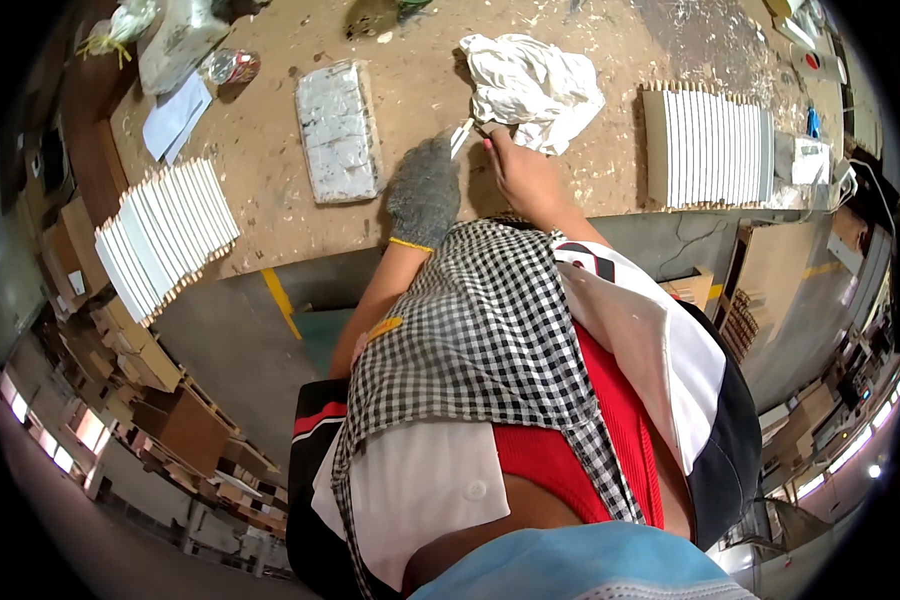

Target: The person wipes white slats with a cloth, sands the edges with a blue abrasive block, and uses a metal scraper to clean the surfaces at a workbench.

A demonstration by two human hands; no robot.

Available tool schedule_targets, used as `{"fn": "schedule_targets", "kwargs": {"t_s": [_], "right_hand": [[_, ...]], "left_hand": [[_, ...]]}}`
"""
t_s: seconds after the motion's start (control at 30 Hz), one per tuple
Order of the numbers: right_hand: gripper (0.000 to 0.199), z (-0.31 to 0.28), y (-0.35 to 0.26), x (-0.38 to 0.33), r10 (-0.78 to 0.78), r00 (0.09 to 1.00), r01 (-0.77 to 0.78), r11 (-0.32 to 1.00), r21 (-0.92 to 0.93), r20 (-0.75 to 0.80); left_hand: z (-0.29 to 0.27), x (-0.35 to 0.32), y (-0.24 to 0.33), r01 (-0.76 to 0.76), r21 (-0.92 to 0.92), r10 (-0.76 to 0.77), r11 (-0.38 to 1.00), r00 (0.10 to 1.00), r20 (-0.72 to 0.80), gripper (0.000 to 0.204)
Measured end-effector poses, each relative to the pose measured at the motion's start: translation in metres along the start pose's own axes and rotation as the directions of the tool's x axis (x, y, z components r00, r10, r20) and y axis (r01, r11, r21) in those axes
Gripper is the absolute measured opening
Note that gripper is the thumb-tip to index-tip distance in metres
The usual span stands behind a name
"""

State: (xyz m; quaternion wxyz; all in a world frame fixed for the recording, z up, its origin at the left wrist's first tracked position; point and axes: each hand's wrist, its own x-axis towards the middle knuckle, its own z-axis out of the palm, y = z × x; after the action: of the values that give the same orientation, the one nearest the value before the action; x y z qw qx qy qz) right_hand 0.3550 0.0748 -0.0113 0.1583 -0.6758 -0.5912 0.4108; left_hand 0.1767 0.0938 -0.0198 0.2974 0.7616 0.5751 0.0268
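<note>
My left hand (425,192), in a grey knit glove with a yellow cuff edge, is closed around a narrow white strip (460,138) near the bench's front edge. Close beside it, my bare right hand (527,178) is closed in a pinch at a small dark piece by the strip's end, too small to name. A crumpled white cloth (533,88) lies just beyond my right hand. To the left of my gloved hand rests a whitish block (338,132) that looks wrapped in clear film.
Rows of white strips with wooden-looking ends stand at the left (168,238) and right (708,146) of the worn wooden bench (420,60). Papers (177,115), a clear bottle (232,66) and plastic bags (178,45) occupy the far left. A blue item (813,122) is at far right.
</note>
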Motion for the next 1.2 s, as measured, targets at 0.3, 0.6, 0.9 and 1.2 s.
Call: {"fn": "schedule_targets", "kwargs": {"t_s": [0.3,0.6,0.9,1.2], "right_hand": [[0.022,0.015,0.022,0.006,-0.065,0.998,0.067,0.99,0.127,-0.018],[0.013,0.013,0.031,0.01,-0.173,0.981,0.178,0.983,-0.053,0.089],[0.023,0.018,0.031,0.009,-0.209,0.976,0.217,0.96,-0.179,0.063],[0.022,0.021,0.033,0.002,0.062,0.998,-0.065,0.928,0.367,0.022]], "left_hand": [[0.002,-0.002,0.005,-0.018,0.111,0.022,0.994,0.999,-0.029,0.043],[0.007,0.001,0.011,0.024,0.131,-0.015,0.991,0.998,-0.067,0.038],[-0.001,-0.003,0.013,0.006,0.066,-0.002,0.998,0.998,-0.056,0.037],[0.002,-0.003,0.009,-0.048,0.095,0.057,0.994,0.994,-0.094,0.037]]}}
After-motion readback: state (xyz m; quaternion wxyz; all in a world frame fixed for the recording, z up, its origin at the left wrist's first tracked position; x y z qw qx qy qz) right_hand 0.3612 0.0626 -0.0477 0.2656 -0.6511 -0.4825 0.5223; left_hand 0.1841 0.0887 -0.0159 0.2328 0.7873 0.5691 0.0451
